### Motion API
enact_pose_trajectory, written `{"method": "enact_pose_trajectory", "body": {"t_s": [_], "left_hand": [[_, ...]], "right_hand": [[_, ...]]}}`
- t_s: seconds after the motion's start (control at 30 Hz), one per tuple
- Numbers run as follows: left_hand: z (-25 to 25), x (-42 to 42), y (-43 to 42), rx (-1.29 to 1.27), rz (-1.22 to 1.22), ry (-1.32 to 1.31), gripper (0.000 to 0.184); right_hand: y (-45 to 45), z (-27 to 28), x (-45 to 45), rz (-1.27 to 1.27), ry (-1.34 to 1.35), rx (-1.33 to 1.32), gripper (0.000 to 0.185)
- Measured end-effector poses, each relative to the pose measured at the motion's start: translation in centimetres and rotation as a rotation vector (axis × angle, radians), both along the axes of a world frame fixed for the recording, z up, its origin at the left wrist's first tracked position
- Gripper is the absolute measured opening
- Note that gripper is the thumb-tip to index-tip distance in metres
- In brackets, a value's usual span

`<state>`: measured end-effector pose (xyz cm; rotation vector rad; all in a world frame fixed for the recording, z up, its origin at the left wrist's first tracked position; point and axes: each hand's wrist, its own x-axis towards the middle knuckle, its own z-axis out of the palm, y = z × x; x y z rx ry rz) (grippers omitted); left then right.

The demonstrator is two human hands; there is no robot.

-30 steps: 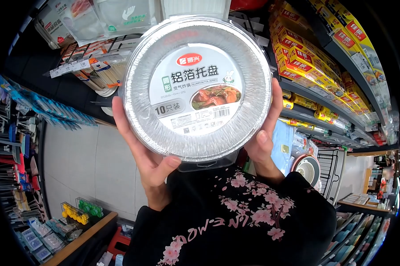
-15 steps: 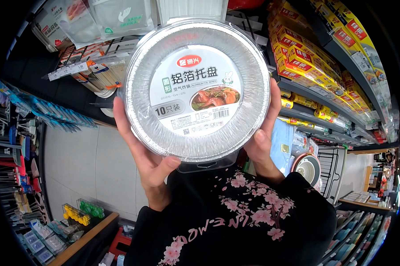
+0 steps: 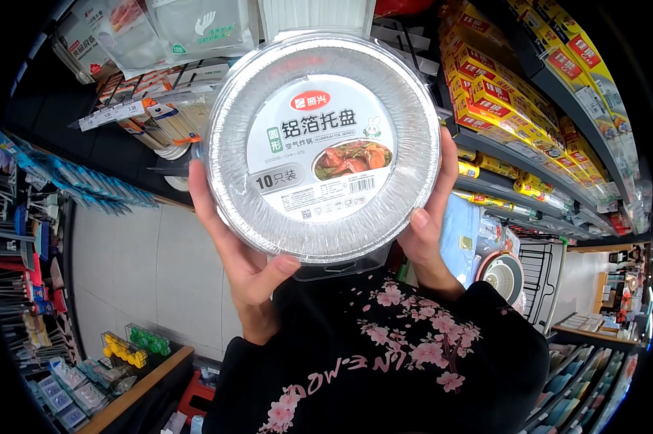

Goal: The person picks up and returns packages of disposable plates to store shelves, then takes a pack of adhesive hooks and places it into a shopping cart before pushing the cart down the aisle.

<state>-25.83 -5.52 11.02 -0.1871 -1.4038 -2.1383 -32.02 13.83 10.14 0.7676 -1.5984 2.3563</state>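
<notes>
A clear-lidded pack of round foil trays (image 3: 323,231) with a paper label faces me in the middle of the view, lifted in front of my chest. My left hand (image 3: 241,253) grips its lower left edge, thumb at the bottom rim and fingers along the side, partly behind it. On the right side, my right hand (image 3: 431,217) holds the rim, with its thumb at the lower right and its fingers reaching up the edge. A clear hang tab (image 3: 341,270) of the pack sticks out below.
Yellow and red boxes (image 3: 496,94) fill shelves at the upper right. Bagged goods (image 3: 200,25) and stick packs (image 3: 171,123) are at the upper left. A wire cart (image 3: 540,278) with a round basket (image 3: 501,276) stands at the right. Tiled floor (image 3: 149,267) shows at the left.
The pack has tilted and shifted very slightly, and my left hand has moved a little to the right with it. Both hands keep their hold.
</notes>
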Motion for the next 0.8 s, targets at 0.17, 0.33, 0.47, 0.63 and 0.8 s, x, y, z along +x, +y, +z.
{"method": "enact_pose_trajectory", "body": {"t_s": [0.17, 0.33, 0.47, 0.63, 0.8], "left_hand": [[-0.2, -0.3, 0.0, -0.01, -0.003, 0.033, 0.133], [-0.2, -0.6, 0.2, 0.014, -0.003, 0.045, 0.133], [-0.4, -0.8, 0.1, -0.002, -0.005, 0.042, 0.133], [-0.5, -0.9, 0.1, -0.01, -0.008, 0.019, 0.133], [-0.7, -1.2, -0.2, -0.009, -0.016, 0.033, 0.133]], "right_hand": [[-0.1, 0.2, -0.3, -0.065, -0.074, 0.006, 0.11], [0.1, 0.2, -0.8, 0.011, 0.007, 0.009, 0.101], [0.1, 0.2, -1.1, 0.004, 0.001, 0.023, 0.1], [0.0, 0.0, -1.0, -0.019, -0.02, 0.026, 0.099], [-0.6, 0.4, -0.7, -0.089, -0.099, 0.012, 0.107]]}}
